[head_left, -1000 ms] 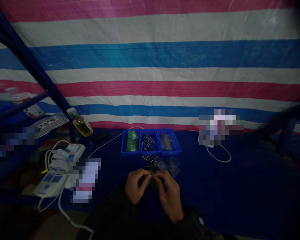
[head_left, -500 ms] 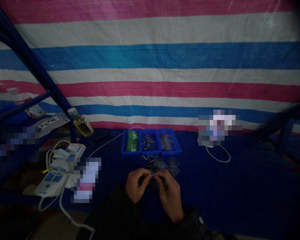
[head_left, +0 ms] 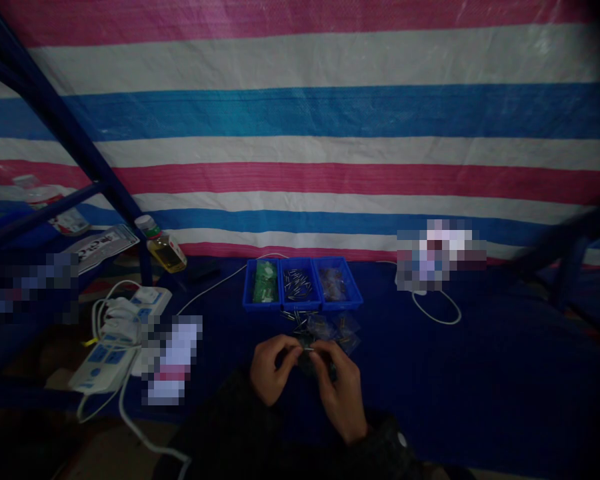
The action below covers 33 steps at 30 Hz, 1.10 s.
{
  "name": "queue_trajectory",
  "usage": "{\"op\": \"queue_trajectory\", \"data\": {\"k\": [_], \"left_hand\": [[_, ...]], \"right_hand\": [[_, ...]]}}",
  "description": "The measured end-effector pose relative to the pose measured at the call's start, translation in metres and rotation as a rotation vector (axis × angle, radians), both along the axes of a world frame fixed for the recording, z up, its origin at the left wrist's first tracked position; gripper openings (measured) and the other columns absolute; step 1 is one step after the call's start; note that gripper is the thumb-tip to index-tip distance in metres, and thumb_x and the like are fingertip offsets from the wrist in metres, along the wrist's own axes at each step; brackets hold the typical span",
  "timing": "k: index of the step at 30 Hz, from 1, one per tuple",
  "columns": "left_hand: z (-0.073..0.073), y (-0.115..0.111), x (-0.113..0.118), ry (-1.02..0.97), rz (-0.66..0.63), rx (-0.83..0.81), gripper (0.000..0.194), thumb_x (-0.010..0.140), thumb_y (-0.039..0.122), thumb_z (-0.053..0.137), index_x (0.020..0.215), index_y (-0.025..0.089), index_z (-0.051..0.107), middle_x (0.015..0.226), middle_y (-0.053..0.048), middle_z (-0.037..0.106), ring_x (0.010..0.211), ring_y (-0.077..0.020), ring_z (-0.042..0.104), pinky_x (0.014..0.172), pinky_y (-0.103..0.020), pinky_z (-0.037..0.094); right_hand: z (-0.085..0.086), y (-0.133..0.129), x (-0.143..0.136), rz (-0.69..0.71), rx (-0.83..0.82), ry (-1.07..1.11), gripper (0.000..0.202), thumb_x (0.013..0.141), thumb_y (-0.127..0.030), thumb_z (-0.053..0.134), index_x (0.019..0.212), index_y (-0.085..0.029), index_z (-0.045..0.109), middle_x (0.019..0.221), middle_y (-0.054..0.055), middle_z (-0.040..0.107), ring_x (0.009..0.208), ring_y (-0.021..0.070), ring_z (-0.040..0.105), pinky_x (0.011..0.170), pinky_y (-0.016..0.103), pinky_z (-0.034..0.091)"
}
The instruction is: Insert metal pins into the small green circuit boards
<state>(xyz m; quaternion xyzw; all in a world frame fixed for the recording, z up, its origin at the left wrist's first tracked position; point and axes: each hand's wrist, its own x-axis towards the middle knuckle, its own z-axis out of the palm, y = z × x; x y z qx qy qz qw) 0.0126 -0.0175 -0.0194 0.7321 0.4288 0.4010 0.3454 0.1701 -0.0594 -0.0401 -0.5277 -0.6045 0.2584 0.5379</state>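
My left hand (head_left: pixel 271 370) and my right hand (head_left: pixel 341 390) meet in front of the bins, thumbs and forefingers pinched. A small shiny metal piece (head_left: pixel 308 348) spans the gap between the two pinches; its exact kind is too small to make out. Dark greenish stuff lies beneath the fingers, mostly hidden. Just beyond are loose slim metal rods (head_left: pixel 298 320) and several small clear plastic bags (head_left: pixel 346 325). Behind them stand three joined blue bins (head_left: pixel 281 307): green packets (head_left: pixel 266 280) at left, metal rods (head_left: pixel 298 285) in the middle, clear bags (head_left: pixel 333 283) at right.
At left a white power strip (head_left: pixel 97 370) with plugs and cables lies near a blurred-out phone-like slab (head_left: pixel 175 360). An oil-coloured bottle (head_left: pixel 166 250) leans by the blue metal frame (head_left: pixel 123 210). A white cable (head_left: pixel 459 313) loops at right. Striped sheeting (head_left: pixel 330 113) hangs behind.
The fingertips have drawn slightly apart, and more of the metal piece shows between them. Everything else stays in place.
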Motion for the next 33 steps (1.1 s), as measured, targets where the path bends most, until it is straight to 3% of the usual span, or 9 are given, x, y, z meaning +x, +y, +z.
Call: {"op": "queue_trajectory", "data": {"k": [3,16,26,33], "left_hand": [[-0.0003,0.0007,0.0001,-0.001,0.019,-0.011,0.02,0.097,0.026,0.058,0.082,0.017,0.068,0.068,-0.002,0.067,0.065,-0.015,0.064,0.065,-0.024,0.046],[0.0005,-0.0004,0.0005,0.014,-0.028,0.036,0.02,0.098,0.024,0.058,0.083,0.016,0.069,0.068,-0.001,0.066,0.064,-0.0139,0.063,0.065,-0.023,0.045],[-0.0031,0.0009,0.0006,0.0,0.028,0.002,0.019,0.097,0.025,0.058,0.083,0.018,0.068,0.069,-0.001,0.068,0.063,-0.0141,0.064,0.064,-0.023,0.047],[-0.0014,0.0008,0.0003,-0.008,0.044,-0.012,0.02,0.098,0.027,0.057,0.084,0.017,0.067,0.067,0.0,0.067,0.062,-0.014,0.064,0.063,-0.023,0.047]], "right_hand": [[-0.0007,0.0007,-0.0005,0.044,0.026,0.022,0.014,0.102,-0.023,0.052,0.107,-0.023,0.065,0.096,0.003,0.069,0.085,0.0177,0.066,0.077,0.027,0.048],[-0.0006,0.0015,0.0012,-0.02,-0.04,-0.046,0.028,0.104,-0.028,0.048,0.081,-0.021,0.062,0.075,-0.001,0.062,0.067,0.0147,0.058,0.064,0.026,0.041],[-0.0034,0.0038,0.0019,-0.068,0.075,-0.04,0.013,0.101,-0.02,0.053,0.095,-0.022,0.065,0.09,0.003,0.068,0.083,0.0185,0.065,0.076,0.029,0.049],[-0.0051,0.0036,0.0038,-0.121,0.135,-0.065,0.015,0.1,-0.015,0.052,0.099,-0.023,0.065,0.1,0.006,0.067,0.096,0.0209,0.066,0.084,0.033,0.052]]}}
